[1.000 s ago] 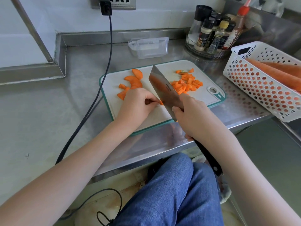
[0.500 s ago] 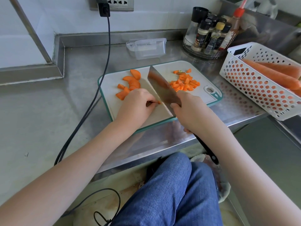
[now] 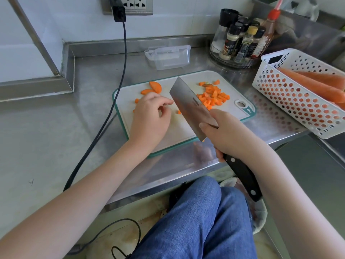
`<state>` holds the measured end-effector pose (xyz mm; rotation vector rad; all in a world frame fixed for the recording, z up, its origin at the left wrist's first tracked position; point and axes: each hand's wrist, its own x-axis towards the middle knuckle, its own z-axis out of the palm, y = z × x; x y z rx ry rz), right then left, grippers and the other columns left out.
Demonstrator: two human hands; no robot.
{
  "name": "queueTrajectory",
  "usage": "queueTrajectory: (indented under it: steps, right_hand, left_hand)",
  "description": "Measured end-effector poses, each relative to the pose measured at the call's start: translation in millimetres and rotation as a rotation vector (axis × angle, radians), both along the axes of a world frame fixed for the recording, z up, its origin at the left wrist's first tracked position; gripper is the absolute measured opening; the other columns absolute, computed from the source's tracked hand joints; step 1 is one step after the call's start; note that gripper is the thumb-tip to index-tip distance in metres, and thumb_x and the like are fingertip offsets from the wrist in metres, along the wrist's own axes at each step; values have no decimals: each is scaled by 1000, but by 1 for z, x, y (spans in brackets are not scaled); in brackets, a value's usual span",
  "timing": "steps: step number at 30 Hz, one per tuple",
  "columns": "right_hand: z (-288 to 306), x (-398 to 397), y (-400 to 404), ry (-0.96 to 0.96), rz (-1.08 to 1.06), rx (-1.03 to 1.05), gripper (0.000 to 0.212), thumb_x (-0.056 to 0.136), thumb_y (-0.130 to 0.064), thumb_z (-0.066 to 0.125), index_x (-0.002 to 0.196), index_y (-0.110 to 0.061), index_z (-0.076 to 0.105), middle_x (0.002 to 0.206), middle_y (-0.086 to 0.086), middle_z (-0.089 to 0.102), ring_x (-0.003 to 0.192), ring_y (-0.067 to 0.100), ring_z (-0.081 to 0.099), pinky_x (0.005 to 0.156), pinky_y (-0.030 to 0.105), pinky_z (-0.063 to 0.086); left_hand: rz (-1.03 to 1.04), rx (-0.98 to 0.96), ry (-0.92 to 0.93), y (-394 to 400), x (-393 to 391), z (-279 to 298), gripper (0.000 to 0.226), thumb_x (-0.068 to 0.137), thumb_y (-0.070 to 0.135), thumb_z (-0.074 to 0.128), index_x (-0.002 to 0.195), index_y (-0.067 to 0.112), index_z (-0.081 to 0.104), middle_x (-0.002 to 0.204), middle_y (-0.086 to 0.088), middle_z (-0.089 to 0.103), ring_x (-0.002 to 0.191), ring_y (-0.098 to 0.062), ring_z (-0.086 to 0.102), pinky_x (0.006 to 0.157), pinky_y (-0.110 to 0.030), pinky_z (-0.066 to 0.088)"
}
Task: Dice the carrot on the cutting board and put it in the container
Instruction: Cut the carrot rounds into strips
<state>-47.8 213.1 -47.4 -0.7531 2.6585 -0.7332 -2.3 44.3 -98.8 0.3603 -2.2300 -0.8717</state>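
Head view shows us seated at a steel bench (image 3: 46, 131), with the cutting board (image 3: 179, 129) lying near its front edge. Our right hand (image 3: 225, 135) grips the cleaver (image 3: 192, 107) where blade meets handle, fingers wrapped round it, the blade tilted above the middle of the board. Our left hand (image 3: 151, 118) hangs over the board's left half with fingers loosely curled, holding nothing we can make out. A heap of diced carrot (image 3: 212, 98) sits toward the board's far right corner; a few carrot slices (image 3: 154, 87) lie near its far left corner, just beyond our left hand. Behind the board, toward the bench's back edge, stands the clear container (image 3: 169, 57). At the bench's right edge a white basket (image 3: 291, 98) holds whole carrots (image 3: 315, 86).
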Motion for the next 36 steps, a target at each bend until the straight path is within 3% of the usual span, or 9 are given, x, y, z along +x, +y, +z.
queueTrajectory:
  steps: [4,8,11,13,17,24,27,30,36]
  right_hand:
    - [-4,-12,4,31,-23,38,36,96,-19,47,68,-28,26,60,0,40,48,11,36,46,22,29]
    - [1,-24,3,18,-55,21,29,97,-19,45,71,-21,32,57,3,44,39,16,44,41,22,33]
    - [13,-31,7,-21,-90,-109,11,96,-19,45,86,-14,45,45,5,51,26,17,46,33,23,40]
    - [26,-37,15,-7,-102,-167,9,96,-19,44,98,-13,51,52,10,53,35,23,52,44,34,49]
    - [35,-54,34,-22,-169,-240,16,97,-18,43,105,-8,52,58,13,49,41,26,48,55,48,53]
    - [14,-60,52,-131,-218,-323,14,98,-18,45,105,-10,54,58,11,45,36,21,42,40,31,44]
    - [12,-62,54,-127,-213,-333,12,97,-17,46,102,-9,54,56,11,45,36,22,42,41,32,44]
    - [10,-60,54,-127,-168,-306,15,96,-20,48,105,-8,52,54,17,48,36,25,45,42,31,44]
    - [2,-51,35,-111,-94,-271,11,93,-17,49,87,-8,50,55,21,48,33,24,44,39,33,45]
  left_hand:
    - [-53,-32,-34,0,-2,-4,22,78,5,53,85,11,74,85,-1,62,73,-6,47,69,-12,33]
    - [-109,-87,-51,1,-3,-5,21,79,9,53,85,12,74,85,-2,64,76,-13,54,71,-20,39]
    - [-303,-214,-76,7,-1,-5,28,79,20,50,90,12,74,90,-3,70,86,-21,63,81,-26,44]
    - [-486,-356,-103,15,-4,-5,35,83,27,47,103,13,72,108,-4,69,103,-22,61,95,-25,41]
    - [-745,-599,-428,37,-21,-2,60,95,49,23,145,16,32,154,2,24,144,-10,12,118,-34,4]
    - [-675,-780,-696,24,-60,7,60,97,49,11,149,20,-1,157,6,-7,140,-2,-14,115,-32,-15]
    - [-682,-582,-436,16,-61,6,52,100,39,27,145,14,29,153,-1,23,140,-6,6,116,-28,-3]
    - [-428,-366,-129,1,-41,1,38,87,24,52,118,7,63,122,-9,63,122,-23,52,106,-21,27]
    - [-270,-341,-227,-5,-33,-1,18,77,13,61,87,5,75,83,-13,72,80,-30,65,76,-35,50]
